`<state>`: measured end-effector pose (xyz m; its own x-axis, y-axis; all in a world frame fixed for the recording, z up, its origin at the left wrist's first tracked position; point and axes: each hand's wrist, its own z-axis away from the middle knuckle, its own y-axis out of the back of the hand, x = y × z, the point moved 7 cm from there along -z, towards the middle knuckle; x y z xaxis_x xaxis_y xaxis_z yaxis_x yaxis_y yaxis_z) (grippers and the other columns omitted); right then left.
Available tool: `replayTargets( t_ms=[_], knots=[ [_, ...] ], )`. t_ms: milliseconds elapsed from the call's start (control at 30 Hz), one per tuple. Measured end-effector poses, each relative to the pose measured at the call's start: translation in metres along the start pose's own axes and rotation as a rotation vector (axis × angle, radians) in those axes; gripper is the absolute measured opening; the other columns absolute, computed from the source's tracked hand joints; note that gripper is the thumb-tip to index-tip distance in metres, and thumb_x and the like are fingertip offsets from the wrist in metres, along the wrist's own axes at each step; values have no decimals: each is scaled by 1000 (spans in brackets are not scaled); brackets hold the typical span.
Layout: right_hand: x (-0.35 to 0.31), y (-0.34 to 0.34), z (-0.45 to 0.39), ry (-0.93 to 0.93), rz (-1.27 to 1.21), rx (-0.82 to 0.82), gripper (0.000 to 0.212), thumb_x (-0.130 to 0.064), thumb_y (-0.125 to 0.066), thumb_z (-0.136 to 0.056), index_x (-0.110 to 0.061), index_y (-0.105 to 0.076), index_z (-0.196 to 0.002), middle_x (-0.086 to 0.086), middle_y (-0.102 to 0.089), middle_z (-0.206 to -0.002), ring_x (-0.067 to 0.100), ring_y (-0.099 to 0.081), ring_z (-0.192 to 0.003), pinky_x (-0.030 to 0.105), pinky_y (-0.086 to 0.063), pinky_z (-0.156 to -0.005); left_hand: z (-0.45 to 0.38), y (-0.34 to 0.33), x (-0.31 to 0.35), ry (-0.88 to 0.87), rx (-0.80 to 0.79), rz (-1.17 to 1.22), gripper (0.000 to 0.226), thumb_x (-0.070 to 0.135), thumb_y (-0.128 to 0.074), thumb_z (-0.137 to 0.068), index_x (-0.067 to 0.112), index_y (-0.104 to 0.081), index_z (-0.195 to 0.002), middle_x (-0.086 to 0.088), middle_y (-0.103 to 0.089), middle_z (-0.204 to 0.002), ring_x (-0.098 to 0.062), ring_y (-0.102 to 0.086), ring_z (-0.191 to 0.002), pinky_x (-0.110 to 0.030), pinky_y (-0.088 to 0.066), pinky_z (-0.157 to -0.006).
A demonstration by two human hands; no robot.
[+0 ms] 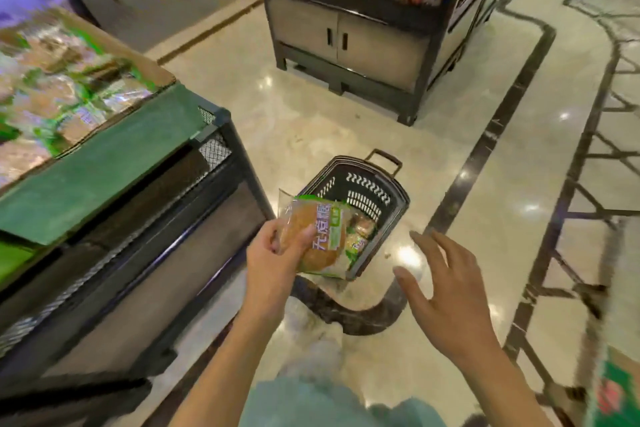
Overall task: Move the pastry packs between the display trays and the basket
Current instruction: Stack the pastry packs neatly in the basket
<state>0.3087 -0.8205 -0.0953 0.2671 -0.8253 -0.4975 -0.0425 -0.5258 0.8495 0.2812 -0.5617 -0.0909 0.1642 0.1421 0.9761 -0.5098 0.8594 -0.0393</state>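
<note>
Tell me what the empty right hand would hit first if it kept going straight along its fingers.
Probably the basket. The right hand is open, fingers aimed forward-left toward the basket's right rim on the floor. Depth is unclear; it might pass above the rim instead.

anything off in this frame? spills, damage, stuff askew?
Nothing stands out. The dark plastic shopping basket sits upright on the glossy marble floor, packs inside. The left hand grips an intact clear-wrapped pastry pack; the right hand is open. No spills visible.
</note>
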Motion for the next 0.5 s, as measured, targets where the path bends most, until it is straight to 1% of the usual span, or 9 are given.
replayTargets(
  t_ms=[33,100,167,267,333,400,433,500],
  knots=[
    [-2,-6,-21,24,-16,-18,59,-59,-43,-95,-23,-54,-140,9,-53,-142,32,-47,-127,43,-34,-106,-12,1,-3,5,34,2,37,31,-78,-74,4,-66,-97,0,-72,-77,-10,-67,-72,-22,-54,-62],
    [-9,-20,-73,95,-31,-69,56,-58,-46,-94,-29,-50,-142,6,-52,-144,28,-46,-129,38,-33,-107,-41,4,-8,14,120,8,32,28,-78,-79,4,-66,-96,-3,-69,-75,-11,-64,-71,-23,-54,-62],
    [-14,-35,-126,176,-4,-132,56,-58,-47,-95,-31,-46,-144,6,-51,-145,27,-45,-130,42,-36,-107,-74,2,-16,14,192,19,24,24,-77,-86,7,-66,-98,-5,-70,-79,-13,-66,-74,-26,-57,-66],
    [-15,-48,-186,256,36,-205,57,-58,-45,-96,-25,-52,-142,8,-53,-143,29,-48,-129,46,-39,-106,-118,-8,-24,39,296,58,19,23,-75,-89,10,-66,-99,5,-72,-79,-7,-67,-74,-20,-54,-63],
    [-5,-48,-218,279,59,-236,59,-58,-45,-96,-21,-55,-141,9,-54,-142,30,-49,-129,48,-42,-105,-146,-27,-25,65,324,83,18,22,-75,-89,11,-65,-98,6,-71,-79,-6,-67,-73,-19,-53,-61],
    [11,-44,-246,259,60,-249,59,-59,-45,-96,-21,-55,-141,7,-54,-143,28,-49,-129,48,-43,-106,-176,-53,-22,71,318,101,17,20,-75,-89,9,-63,-97,6,-71,-78,-7,-68,-72,-20,-55,-61],
    [21,-41,-259,250,60,-250,61,-61,-43,-96,-21,-55,-141,6,-54,-143,26,-48,-129,46,-42,-107,-191,-67,-20,73,305,100,16,18,-74,-90,8,-63,-96,8,-71,-75,-6,-68,-70,-19,-55,-60],
    [43,-40,-283,227,68,-280,67,-68,-34,-98,-23,-53,-143,4,-52,-146,22,-44,-131,40,-37,-109,-219,-95,-17,74,284,95,12,15,-73,-90,11,-62,-93,14,-71,-69,0,-67,-64,-15,-52,-57]
  ],
)
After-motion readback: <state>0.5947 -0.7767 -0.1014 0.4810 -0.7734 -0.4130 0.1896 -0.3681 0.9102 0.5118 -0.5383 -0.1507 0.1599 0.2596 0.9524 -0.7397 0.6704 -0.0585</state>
